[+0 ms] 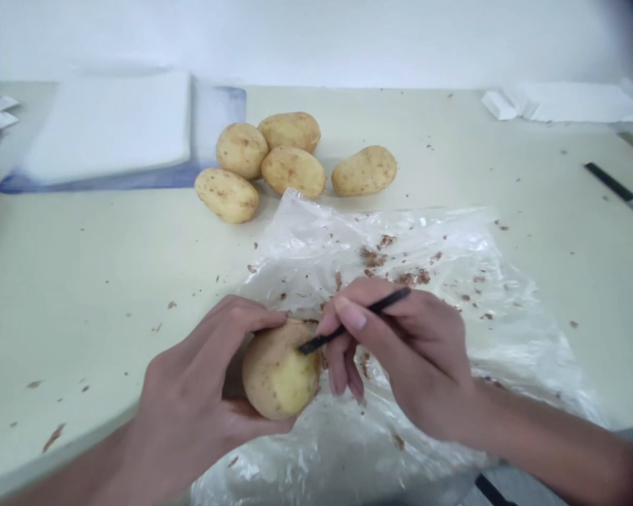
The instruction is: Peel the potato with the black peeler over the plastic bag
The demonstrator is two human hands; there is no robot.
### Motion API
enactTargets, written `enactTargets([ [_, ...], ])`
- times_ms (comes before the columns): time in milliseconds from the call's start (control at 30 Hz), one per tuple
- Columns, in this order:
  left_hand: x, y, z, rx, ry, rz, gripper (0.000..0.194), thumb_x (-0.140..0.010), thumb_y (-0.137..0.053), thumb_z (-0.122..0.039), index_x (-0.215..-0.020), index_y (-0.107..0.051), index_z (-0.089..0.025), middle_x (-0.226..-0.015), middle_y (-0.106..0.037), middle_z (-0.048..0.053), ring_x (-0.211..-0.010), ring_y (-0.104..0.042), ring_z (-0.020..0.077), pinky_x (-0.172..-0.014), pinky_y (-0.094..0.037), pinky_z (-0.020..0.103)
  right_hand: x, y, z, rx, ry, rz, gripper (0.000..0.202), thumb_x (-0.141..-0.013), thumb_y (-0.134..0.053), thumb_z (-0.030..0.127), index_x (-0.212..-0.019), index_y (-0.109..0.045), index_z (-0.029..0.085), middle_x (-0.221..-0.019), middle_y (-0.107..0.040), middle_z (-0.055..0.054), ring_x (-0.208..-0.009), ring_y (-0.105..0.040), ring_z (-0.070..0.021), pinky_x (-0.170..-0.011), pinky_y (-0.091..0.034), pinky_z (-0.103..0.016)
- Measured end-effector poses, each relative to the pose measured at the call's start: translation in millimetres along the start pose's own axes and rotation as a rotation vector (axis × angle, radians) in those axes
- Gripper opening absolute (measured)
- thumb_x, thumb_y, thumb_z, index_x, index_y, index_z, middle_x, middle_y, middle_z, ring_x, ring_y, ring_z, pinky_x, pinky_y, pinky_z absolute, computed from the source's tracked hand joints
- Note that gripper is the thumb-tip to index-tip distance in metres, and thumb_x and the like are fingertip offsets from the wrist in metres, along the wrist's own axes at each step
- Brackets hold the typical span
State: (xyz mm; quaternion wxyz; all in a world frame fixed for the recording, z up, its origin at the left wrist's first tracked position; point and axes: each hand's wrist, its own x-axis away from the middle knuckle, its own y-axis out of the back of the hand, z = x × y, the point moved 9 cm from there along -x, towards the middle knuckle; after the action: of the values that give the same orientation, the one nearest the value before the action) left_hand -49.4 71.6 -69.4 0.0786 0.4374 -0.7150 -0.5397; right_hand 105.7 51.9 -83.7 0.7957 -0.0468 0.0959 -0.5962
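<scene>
My left hand (195,386) is wrapped round a potato (274,372), thumb below and fingers above. A bare yellow patch shows on the potato's right side; brown skin covers the rest of what is visible. Between the thumb and fingers of my right hand (401,344) is a thin black tool (382,303), slanting down to the left. Its tip meets the potato at the upper edge of the yellow patch. Both hands are above a crumpled clear plastic sheet (348,450) scattered with brown peel scraps (374,257).
Several potatoes (294,171) sit behind the sheet. At the back left, a white stack (116,126) rests on a blue board (219,112). White packaging (574,102) lies at the back right, with a black-handled tool (612,183) nearer on the right. Peel bits dot the table (110,246).
</scene>
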Motion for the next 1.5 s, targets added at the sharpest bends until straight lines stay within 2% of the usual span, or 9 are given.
enactTargets([
  [133, 1.1, -2.5, -2.4, 0.089, -0.035, 0.002, 0.045, -0.084, -0.08, -0.045, -0.114, -0.061, -0.016, -0.114, -0.066, -0.001, -0.103, -0.064, -0.0045, -0.084, -0.053, 0.005, -1.2, 14.9, -3.1, -0.057, -0.017, -0.149, 0.035, -0.117, -0.045, 0.036, -0.106, -0.052, 0.004, -0.074, -0.059, -0.001, -0.063, -0.06, 0.0042, -0.057, -0.05, 0.001],
  [333, 0.5, 1.6, -6.2, 0.133, -0.062, -0.01, 0.047, -0.083, -0.08, -0.033, -0.122, -0.06, -0.016, -0.118, -0.063, 0.001, -0.107, -0.062, -0.0049, -0.088, -0.05, 0.003, 0.1, -0.5, 2.6, 0.051, 0.002, 0.003, 0.03, -0.118, -0.042, 0.03, -0.112, -0.056, 0.004, -0.08, -0.061, -0.003, -0.068, -0.062, 0.0039, -0.063, -0.053, -0.002],
  [467, 0.4, -0.8, -8.0, 0.108, -0.068, 0.023, 0.048, -0.083, -0.081, -0.035, -0.122, -0.062, -0.016, -0.119, -0.062, 0.001, -0.106, -0.062, -0.0053, -0.087, -0.05, 0.003, -1.5, 14.7, 1.7, -0.004, 0.0, -0.124, 0.032, -0.117, -0.045, 0.034, -0.107, -0.053, 0.004, -0.076, -0.059, -0.001, -0.063, -0.06, 0.0045, -0.057, -0.049, 0.0],
  [633, 0.8, 0.7, -9.4, 0.146, -0.098, -0.007, 0.045, -0.088, -0.077, -0.034, -0.124, -0.06, -0.015, -0.117, -0.062, 0.002, -0.109, -0.061, -0.0043, -0.092, -0.05, 0.004, -0.9, -3.2, 4.6, 0.003, -0.02, 0.054, 0.032, -0.119, -0.039, 0.031, -0.11, -0.054, 0.005, -0.078, -0.061, -0.002, -0.066, -0.061, 0.0037, -0.06, -0.052, -0.003],
  [800, 1.9, 0.3, -8.6, 0.099, -0.071, 0.023, 0.038, -0.091, -0.073, -0.034, -0.123, -0.064, -0.016, -0.12, -0.063, 0.002, -0.11, -0.06, -0.0047, -0.093, -0.051, 0.003, -4.4, 18.5, -1.2, 0.005, -0.048, -0.128, 0.037, -0.117, -0.046, 0.038, -0.105, -0.052, 0.004, -0.073, -0.059, -0.001, -0.058, -0.057, 0.0043, -0.054, -0.048, 0.0],
  [967, 2.0, -1.6, -9.2, 0.129, -0.085, 0.024, 0.039, -0.092, -0.073, -0.037, -0.123, -0.062, -0.016, -0.118, -0.064, 0.002, -0.112, -0.061, -0.0031, -0.094, -0.051, 0.005, -0.5, -2.0, 2.2, -0.029, -0.082, 0.046, 0.035, -0.119, -0.038, 0.035, -0.11, -0.053, 0.004, -0.077, -0.061, -0.002, -0.065, -0.06, 0.0045, -0.059, -0.05, 0.0],
  [1167, 0.6, -0.6, -13.2, 0.073, -0.119, 0.011, 0.034, -0.093, -0.071, -0.033, -0.121, -0.064, -0.014, -0.119, -0.064, 0.003, -0.111, -0.061, -0.0034, -0.095, -0.052, 0.004, -1.7, 13.6, -1.6, -0.035, -0.086, -0.083, 0.039, -0.117, -0.045, 0.04, -0.105, -0.05, 0.004, -0.071, -0.058, -0.001, -0.056, -0.056, 0.0036, -0.054, -0.048, 0.0],
  [1333, 2.1, 0.1, -12.8, 0.154, -0.094, 0.008, 0.037, -0.092, -0.073, -0.033, -0.122, -0.061, -0.015, -0.12, -0.063, 0.003, -0.114, -0.062, -0.002, -0.096, -0.051, 0.006, -0.6, -8.1, -2.8, -0.062, -0.126, 0.105, 0.039, -0.119, -0.038, 0.038, -0.109, -0.051, 0.004, -0.076, -0.061, -0.002, -0.063, -0.06, 0.005, -0.059, -0.05, 0.002],
  [1500, 2.2, -1.1, -13.6, 0.125, -0.106, 0.031, 0.038, -0.093, -0.073, -0.037, -0.121, -0.063, -0.014, -0.121, -0.063, 0.003, -0.114, -0.06, -0.0034, -0.099, -0.052, 0.004, -1.9, 12.1, -3.1, -0.066, -0.093, -0.059, 0.037, -0.118, -0.044, 0.039, -0.106, -0.05, 0.004, -0.073, -0.06, 0.0, -0.059, -0.058, 0.0044, -0.055, -0.049, 0.002],
])
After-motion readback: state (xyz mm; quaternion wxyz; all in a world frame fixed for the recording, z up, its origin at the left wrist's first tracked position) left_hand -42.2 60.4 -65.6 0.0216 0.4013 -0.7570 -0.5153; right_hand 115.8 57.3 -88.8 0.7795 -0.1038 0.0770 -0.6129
